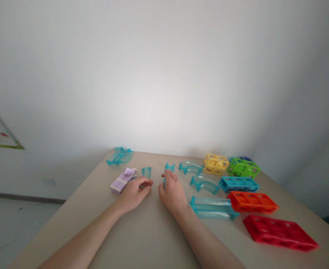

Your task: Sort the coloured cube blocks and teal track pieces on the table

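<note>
My left hand (135, 192) rests on the table with curled fingers around the near end of a short clear teal track piece (146, 172); the fingers partly hide it. Close to that hand's wrist side lies a lilac box (121, 181) with pale stripes and a bow-like top. My right hand (172, 192) is closed over another clear teal track piece (170, 167), whose far end sticks out beyond the fingers. Right of this hand lie two curved teal track pieces (191, 167) and, nearer me, straight clear teal tubes (211, 207).
Curved teal pieces (120, 156) lie at the far left corner. Along the right stand yellow (215, 164), green (242, 167), blue (239, 184), orange (252, 201) and red (279, 232) openwork blocks. A white wall (158, 93) borders the table's (130, 239) back edge.
</note>
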`<state>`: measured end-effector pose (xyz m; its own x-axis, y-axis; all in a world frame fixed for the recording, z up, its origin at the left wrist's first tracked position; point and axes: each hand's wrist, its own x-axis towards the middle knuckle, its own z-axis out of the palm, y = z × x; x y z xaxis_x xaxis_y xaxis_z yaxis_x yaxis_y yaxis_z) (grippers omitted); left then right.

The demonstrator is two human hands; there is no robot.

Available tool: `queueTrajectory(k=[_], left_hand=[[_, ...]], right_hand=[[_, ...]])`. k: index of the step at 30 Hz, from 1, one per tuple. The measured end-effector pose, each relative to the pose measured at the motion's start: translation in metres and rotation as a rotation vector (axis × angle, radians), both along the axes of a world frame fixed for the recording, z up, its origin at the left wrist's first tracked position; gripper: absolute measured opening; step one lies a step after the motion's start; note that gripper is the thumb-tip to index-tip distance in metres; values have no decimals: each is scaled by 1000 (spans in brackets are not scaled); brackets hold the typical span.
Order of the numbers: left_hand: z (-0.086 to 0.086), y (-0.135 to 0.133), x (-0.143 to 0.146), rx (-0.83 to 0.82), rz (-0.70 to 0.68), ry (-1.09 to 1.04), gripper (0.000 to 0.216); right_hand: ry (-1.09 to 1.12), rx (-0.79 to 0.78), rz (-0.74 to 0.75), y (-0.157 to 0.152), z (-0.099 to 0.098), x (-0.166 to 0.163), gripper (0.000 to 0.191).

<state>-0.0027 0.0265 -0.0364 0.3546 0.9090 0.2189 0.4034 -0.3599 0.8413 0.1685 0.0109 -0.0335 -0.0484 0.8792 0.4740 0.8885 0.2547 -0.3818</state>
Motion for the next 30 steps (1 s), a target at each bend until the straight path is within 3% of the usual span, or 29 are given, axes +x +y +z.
queueTrajectory(k=[4, 7, 10, 13, 15, 18, 21, 26, 30], left_hand=[[-3, 1, 0, 14, -12, -13, 20], [-2, 1, -1, 99, 26, -50, 18], [5, 2, -8, 385, 207, -4, 21], [13, 7, -21, 568, 463, 237, 19], [16, 11, -30, 518, 570, 415, 27], [15, 16, -40, 409, 519, 572, 38], [15, 18, -45, 371, 488, 652, 29], [17, 18, -61, 236, 655, 844, 30], [15, 27, -84, 177, 759, 938, 30]], right_hand=[[-57, -21, -53, 6, -1, 4, 43], [-72, 59, -65, 3, 5, 3, 43], [-26, 166, 180, -5, 12, -6, 45], [-46, 52, 467, -15, 12, -19, 52], [-99, -102, 540, -19, 9, -27, 63], [-157, -219, 531, -20, 5, -31, 65], [-181, -171, 463, -20, 7, -29, 52], [-185, -129, 361, -19, 12, -25, 35], [-212, -131, 379, -21, 9, -24, 24]])
